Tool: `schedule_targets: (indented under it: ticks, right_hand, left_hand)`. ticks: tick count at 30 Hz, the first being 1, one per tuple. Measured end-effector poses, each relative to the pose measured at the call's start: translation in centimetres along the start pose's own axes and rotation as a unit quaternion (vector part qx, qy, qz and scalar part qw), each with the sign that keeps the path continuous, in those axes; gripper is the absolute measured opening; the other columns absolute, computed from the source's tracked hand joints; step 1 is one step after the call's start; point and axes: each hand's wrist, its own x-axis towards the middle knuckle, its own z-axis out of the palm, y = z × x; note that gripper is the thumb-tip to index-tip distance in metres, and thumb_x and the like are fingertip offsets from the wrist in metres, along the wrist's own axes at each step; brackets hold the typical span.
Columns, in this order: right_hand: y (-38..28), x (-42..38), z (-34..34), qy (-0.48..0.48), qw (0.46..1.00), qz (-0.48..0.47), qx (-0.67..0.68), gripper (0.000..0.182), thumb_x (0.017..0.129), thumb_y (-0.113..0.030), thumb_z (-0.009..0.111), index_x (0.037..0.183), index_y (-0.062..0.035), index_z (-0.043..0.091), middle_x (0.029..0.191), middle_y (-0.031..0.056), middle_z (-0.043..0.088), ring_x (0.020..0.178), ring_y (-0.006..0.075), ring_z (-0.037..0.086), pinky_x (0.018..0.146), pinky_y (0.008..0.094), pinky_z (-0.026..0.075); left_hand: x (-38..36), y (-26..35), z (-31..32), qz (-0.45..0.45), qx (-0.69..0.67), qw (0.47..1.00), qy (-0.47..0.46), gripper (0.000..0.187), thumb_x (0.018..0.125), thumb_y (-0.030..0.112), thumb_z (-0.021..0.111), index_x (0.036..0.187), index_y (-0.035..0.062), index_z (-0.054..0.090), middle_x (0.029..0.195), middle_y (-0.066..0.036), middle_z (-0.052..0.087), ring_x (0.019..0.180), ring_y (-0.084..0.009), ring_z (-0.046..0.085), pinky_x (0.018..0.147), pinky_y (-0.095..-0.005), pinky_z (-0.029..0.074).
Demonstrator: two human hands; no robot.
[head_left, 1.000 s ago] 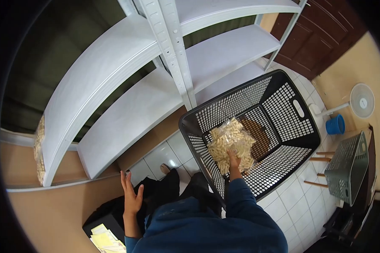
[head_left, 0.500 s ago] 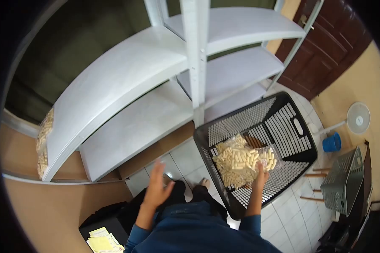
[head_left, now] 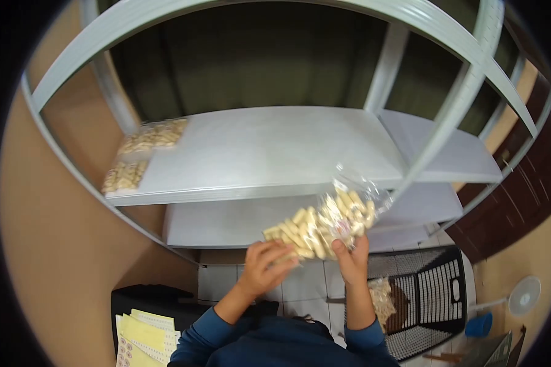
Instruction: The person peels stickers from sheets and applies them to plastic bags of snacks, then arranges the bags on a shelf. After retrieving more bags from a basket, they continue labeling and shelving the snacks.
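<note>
Stretching sideways: clear plastic bag of pale sticks
Right hand grips one end; left hand meets the other, grip unclear.

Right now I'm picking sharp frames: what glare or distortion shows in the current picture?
Head view: bright glints on the held clear plastic packaging of pale, stick-shaped pieces; the uppermost pale-grey metal shelf edge bows, likely lens distortion; the picture's corners go black.
</note>
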Motion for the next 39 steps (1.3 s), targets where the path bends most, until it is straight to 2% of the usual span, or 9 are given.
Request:
schedule_targets:
  ticks: [4, 7, 11, 13, 16, 18, 20, 34, 39]
  right_hand:
    - [0.9, 7.2, 10.3, -0.126, 0.983, 0.092, 0.097, 0.05, 0.074, -0.016, 0.066, 0.113, 0.0034, 0.042, 0.103, 0.0083, 0.055, 0.094, 0.0133, 0.052, 0.08, 0.0258, 0.042]
    - [3.4, 13.1, 17.3, -0.18, 0.968, 0.138, 0.106, 0.055, 0.074, -0.02, 0.067, 0.114, 0.0052, 0.039, 0.102, 0.0108, 0.055, 0.094, 0.0146, 0.053, 0.079, 0.0256, 0.043]
    - [9.2, 18.2, 22.5, -0.149, 0.975, 0.119, -0.118, 0.08, 0.068, -0.025, 0.071, 0.124, 0.0081, 0.024, 0.101, 0.017, 0.055, 0.092, 0.0206, 0.056, 0.076, 0.0273, 0.046]
    - [11.6, 19.5, 23.3, -0.183, 0.942, 0.093, -0.265, 0.097, 0.064, -0.031, 0.072, 0.129, 0.0077, 0.012, 0.109, 0.0226, 0.049, 0.099, 0.0305, 0.051, 0.082, 0.0388, 0.043]
    - [12.7, 19.3, 23.5, -0.164, 0.843, -0.095, -0.503, 0.092, 0.065, -0.032, 0.069, 0.131, 0.0018, 0.015, 0.118, 0.0238, 0.041, 0.108, 0.0334, 0.042, 0.087, 0.0473, 0.034]
    - [13.4, 19.5, 23.9, -0.182, 0.831, -0.118, -0.512, 0.078, 0.068, -0.034, 0.065, 0.131, -0.0057, 0.027, 0.122, 0.0211, 0.037, 0.112, 0.033, 0.035, 0.088, 0.0481, 0.029]
    - [14.8, 20.0, 24.8, -0.217, 0.811, -0.165, -0.517, 0.06, 0.073, -0.036, 0.06, 0.123, -0.0103, 0.042, 0.116, 0.0165, 0.042, 0.106, 0.0298, 0.04, 0.084, 0.0443, 0.031]
    - [16.0, 20.8, 28.7, -0.18, 0.801, -0.228, -0.524, 0.055, 0.078, -0.044, 0.051, 0.12, -0.0092, 0.047, 0.121, 0.0151, 0.04, 0.107, 0.0273, 0.038, 0.084, 0.0419, 0.029]
    - [10.4, 18.6, 21.2, -0.161, 0.845, -0.272, -0.432, 0.045, 0.074, -0.027, 0.062, 0.113, -0.0086, 0.05, 0.123, 0.0159, 0.038, 0.115, 0.0305, 0.033, 0.094, 0.0455, 0.024]
  left_hand:
    - [1.8, -5.9, -7.1, -0.21, 0.003, 0.967, 0.142, 0.031, 0.077, 0.004, 0.056, 0.107, -0.0006, 0.048, 0.103, -0.016, 0.053, 0.089, -0.0234, 0.055, 0.076, -0.0349, 0.045]
    - [3.3, -11.1, -11.5, -0.41, -0.115, 0.867, 0.261, 0.028, 0.084, 0.01, 0.052, 0.107, -0.0043, 0.046, 0.101, -0.014, 0.052, 0.085, -0.0163, 0.055, 0.069, -0.0272, 0.047]
    - [2.8, -17.5, -16.2, -0.474, -0.106, 0.835, 0.257, 0.035, 0.087, 0.018, 0.05, 0.112, -0.004, 0.041, 0.103, -0.016, 0.051, 0.071, -0.0152, 0.056, 0.056, -0.0262, 0.048]
    - [2.1, -19.1, -17.4, -0.574, 0.018, 0.813, 0.092, 0.041, 0.084, 0.021, 0.054, 0.114, -0.0022, 0.041, 0.106, -0.02, 0.05, 0.078, -0.0233, 0.055, 0.063, -0.0325, 0.047]
    - [2.3, -18.5, -17.3, -0.359, 0.341, 0.864, 0.093, 0.044, 0.08, 0.021, 0.056, 0.116, 0.0002, 0.041, 0.114, -0.023, 0.046, 0.092, -0.0326, 0.049, 0.076, -0.039, 0.041]
    - [2.5, -18.0, -16.8, -0.347, 0.29, 0.887, 0.1, 0.046, 0.079, 0.02, 0.055, 0.119, 0.003, 0.041, 0.122, -0.019, 0.041, 0.11, -0.0362, 0.037, 0.091, -0.0436, 0.031]
    - [2.4, -17.7, -15.7, -0.278, 0.279, 0.915, -0.09, 0.045, 0.081, 0.021, 0.05, 0.121, 0.0041, 0.041, 0.128, -0.016, 0.037, 0.12, -0.034, 0.031, 0.097, -0.0457, 0.025]
    - [1.6, -19.2, -15.3, -0.335, 0.316, 0.878, -0.13, 0.044, 0.082, 0.021, 0.044, 0.123, 0.0052, 0.041, 0.134, -0.014, 0.03, 0.128, -0.0307, 0.02, 0.103, -0.0498, 0.005]
    - [2.6, -16.6, -13.3, -0.293, 0.286, 0.91, -0.064, 0.049, 0.08, 0.021, 0.047, 0.125, 0.0047, 0.037, 0.136, -0.015, 0.028, 0.129, -0.0335, 0.016, 0.101, -0.0531, -0.001]
